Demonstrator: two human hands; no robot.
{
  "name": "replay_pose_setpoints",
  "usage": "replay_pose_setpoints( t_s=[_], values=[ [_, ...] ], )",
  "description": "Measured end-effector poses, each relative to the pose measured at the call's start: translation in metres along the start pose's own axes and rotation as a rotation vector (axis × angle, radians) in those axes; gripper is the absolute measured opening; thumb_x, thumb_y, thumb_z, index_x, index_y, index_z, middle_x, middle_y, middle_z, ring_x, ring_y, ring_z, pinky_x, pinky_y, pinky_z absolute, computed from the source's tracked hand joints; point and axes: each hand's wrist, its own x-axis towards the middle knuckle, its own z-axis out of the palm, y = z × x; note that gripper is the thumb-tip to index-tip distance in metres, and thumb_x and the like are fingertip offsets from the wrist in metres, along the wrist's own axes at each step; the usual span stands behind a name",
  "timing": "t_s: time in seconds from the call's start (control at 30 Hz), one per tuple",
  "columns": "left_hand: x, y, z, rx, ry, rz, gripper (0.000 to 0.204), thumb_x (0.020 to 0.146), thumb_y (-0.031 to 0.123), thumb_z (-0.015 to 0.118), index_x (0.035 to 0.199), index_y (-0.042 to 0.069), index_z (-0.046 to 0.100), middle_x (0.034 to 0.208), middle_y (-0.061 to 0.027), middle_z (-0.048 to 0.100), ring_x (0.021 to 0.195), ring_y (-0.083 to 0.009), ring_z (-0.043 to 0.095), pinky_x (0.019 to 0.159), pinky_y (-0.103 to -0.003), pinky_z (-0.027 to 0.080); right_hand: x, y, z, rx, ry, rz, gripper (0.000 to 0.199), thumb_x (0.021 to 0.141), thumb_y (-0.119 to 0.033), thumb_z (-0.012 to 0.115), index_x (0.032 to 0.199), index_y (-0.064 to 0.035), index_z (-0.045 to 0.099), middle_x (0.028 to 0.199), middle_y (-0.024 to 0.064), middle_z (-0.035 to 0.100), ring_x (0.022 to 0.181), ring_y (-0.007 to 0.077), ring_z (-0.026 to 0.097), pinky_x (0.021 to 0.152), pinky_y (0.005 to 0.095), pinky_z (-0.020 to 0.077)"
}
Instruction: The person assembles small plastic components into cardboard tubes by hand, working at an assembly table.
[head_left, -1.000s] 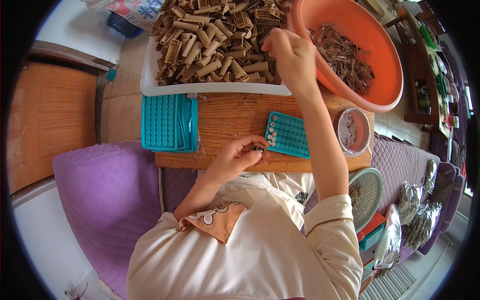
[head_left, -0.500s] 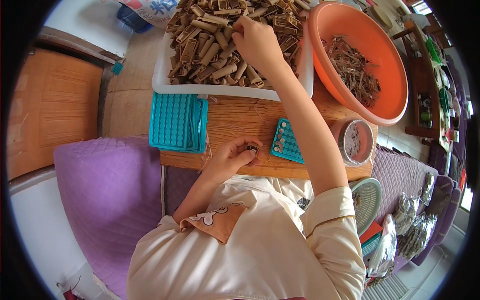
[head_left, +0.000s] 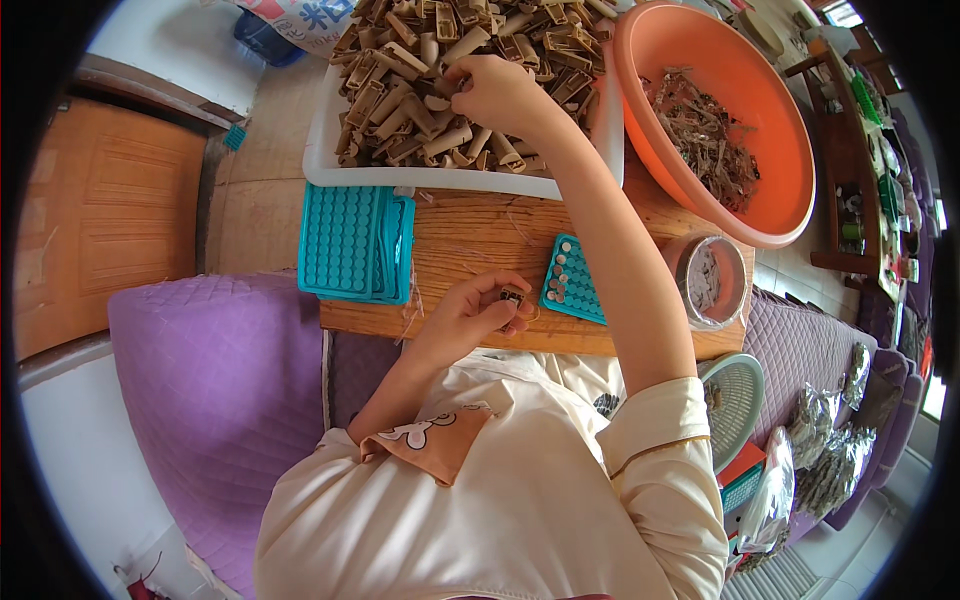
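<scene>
Near the table's front edge, my left hand (head_left: 474, 312) pinches a small dark circuit part (head_left: 513, 296) between thumb and fingers. A thin wire seems to trail from it. My right hand (head_left: 500, 95) reaches across into a heap of tan plastic shells (head_left: 400, 105), half-round and hollow, in a white plastic bin (head_left: 440, 180). Its fingers are curled down among the shells; whatever lies in them is hidden. Between my left hand and right forearm lies a teal tray (head_left: 577, 290) of round pockets, with several silver discs (head_left: 562, 270) at its left side.
A stack of teal trays (head_left: 350, 245) stands on the left of the wooden table (head_left: 460, 240). An orange basin (head_left: 780, 190) with tangled metallic strips overhangs the right side. Near it is a round clear tub (head_left: 715, 285). Purple quilted seats (head_left: 215, 400) flank me.
My right hand has shifted left and slightly nearer within the heap, and some shells there have moved. My left hand stays almost in place, still holding the circuit part.
</scene>
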Motion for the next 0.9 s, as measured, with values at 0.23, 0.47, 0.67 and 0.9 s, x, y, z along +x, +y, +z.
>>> replay_pose_setpoints(
  t_s=[0.23, 0.47, 0.67, 0.9],
  values=[
    [0.004, 0.000, 0.009, 0.018, -0.017, 0.032, 0.024, 0.082, 0.000, 0.044, 0.105, 0.001, 0.048, 0.088, -0.0067, 0.055, 0.075, -0.0128, 0.054, 0.068, -0.026, 0.045, -0.009, 0.005, -0.002, -0.030, 0.075, -0.143, 0.034, 0.065, -0.018, 0.063, 0.095, -0.0043, 0.057, 0.081, 0.0117, 0.061, 0.075, 0.0246, 0.059, 0.070, 0.0315, 0.0463],
    [0.000, 0.003, 0.014, -0.024, 0.107, 0.081, 0.026, 0.084, 0.009, 0.046, 0.110, 0.003, 0.046, 0.091, -0.0086, 0.057, 0.080, -0.0162, 0.058, 0.068, -0.026, 0.049, -0.058, 0.020, -0.031, 0.512, 0.282, -0.015, 0.022, 0.076, -0.012, 0.054, 0.095, -0.0008, 0.058, 0.067, 0.0090, 0.060, 0.061, 0.0129, 0.057, 0.056, 0.0254, 0.0453],
    [0.009, 0.002, 0.016, -0.285, 0.144, 0.218, 0.035, 0.088, 0.019, 0.046, 0.120, 0.007, 0.039, 0.110, -0.0117, 0.051, 0.093, -0.0206, 0.057, 0.079, -0.030, 0.048, -0.138, 0.040, -0.040, 0.595, 0.482, 0.230, 0.019, 0.078, -0.009, 0.054, 0.094, 0.0018, 0.058, 0.066, 0.0038, 0.059, 0.060, 0.0065, 0.052, 0.054, 0.0202, 0.0426],
    [0.024, 0.007, 0.042, -0.263, 0.175, 0.362, 0.036, 0.089, 0.016, 0.041, 0.122, 0.003, 0.037, 0.112, -0.0148, 0.050, 0.099, -0.0261, 0.054, 0.085, -0.034, 0.046, -0.184, 0.043, -0.041, 0.021, 0.662, 0.359, 0.022, 0.071, -0.005, 0.064, 0.091, 0.0018, 0.060, 0.075, 0.0047, 0.060, 0.063, 0.0088, 0.055, 0.060, 0.0216, 0.0438]
  ],
)
